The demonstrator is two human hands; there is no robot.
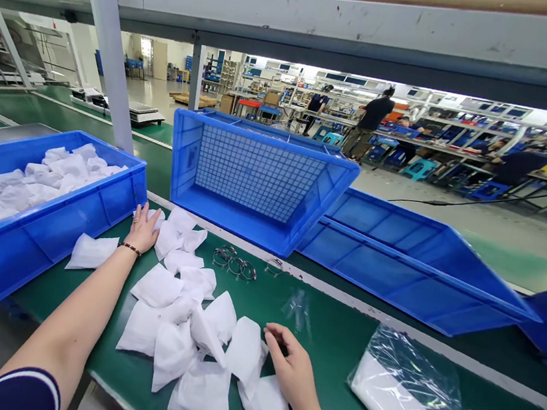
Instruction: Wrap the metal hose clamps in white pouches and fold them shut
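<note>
Many white pouches (178,313) lie in a loose pile on the green table (326,373). My left hand (143,231), with a beaded bracelet at the wrist, reaches to the far end of the pile beside a blue bin; its fingers are spread over a white pouch. A single pouch (92,252) lies left of that wrist. My right hand (290,365) is at the pile's right edge, next to a pouch (245,349), its fingers curled with a gap between thumb and forefinger and nothing visible in them. Several metal rings (235,264) lie behind the pile.
A blue bin (97,199) at the left holds more white pouches. An empty blue bin (246,218) is tilted at the back, beside another bin (411,270). Clear plastic pieces (297,309) and a plastic bag with white sheets (398,403) lie rightward. A metal post (108,42) rises behind.
</note>
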